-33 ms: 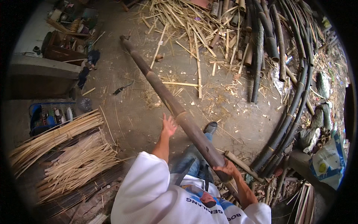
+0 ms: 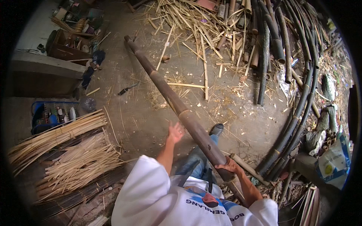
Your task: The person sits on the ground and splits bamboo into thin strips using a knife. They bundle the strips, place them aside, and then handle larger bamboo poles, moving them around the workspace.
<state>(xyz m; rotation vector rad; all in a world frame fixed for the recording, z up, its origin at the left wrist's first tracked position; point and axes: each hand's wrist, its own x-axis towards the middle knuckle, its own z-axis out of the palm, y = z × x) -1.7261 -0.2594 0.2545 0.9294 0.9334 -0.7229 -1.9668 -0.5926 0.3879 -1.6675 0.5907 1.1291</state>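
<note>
A long, thick, dark brown bamboo pole (image 2: 166, 90) slants from the far left down toward my body, with pale rings at its joints. My right hand (image 2: 229, 165) is wrapped around the pole near its close end. My left hand (image 2: 176, 132) is off the pole, just left of its middle, with fingers spread and slightly blurred; nothing is in it. At the near end, a lighter strip or pole (image 2: 237, 190) shows beneath my right forearm, partly hidden.
Bundled bamboo strips (image 2: 81, 162) lie at the left, beside a blue crate (image 2: 37, 109). Split strips (image 2: 184, 19) are heaped at the back. Dark bamboo poles (image 2: 277, 41) and a plastic sack (image 2: 333, 160) are on the right. A dark tool (image 2: 126, 89) lies on the floor.
My left hand has come slightly closer to my body, still apart from the pole. My right hand keeps its grip. The whole view has shifted a little.
</note>
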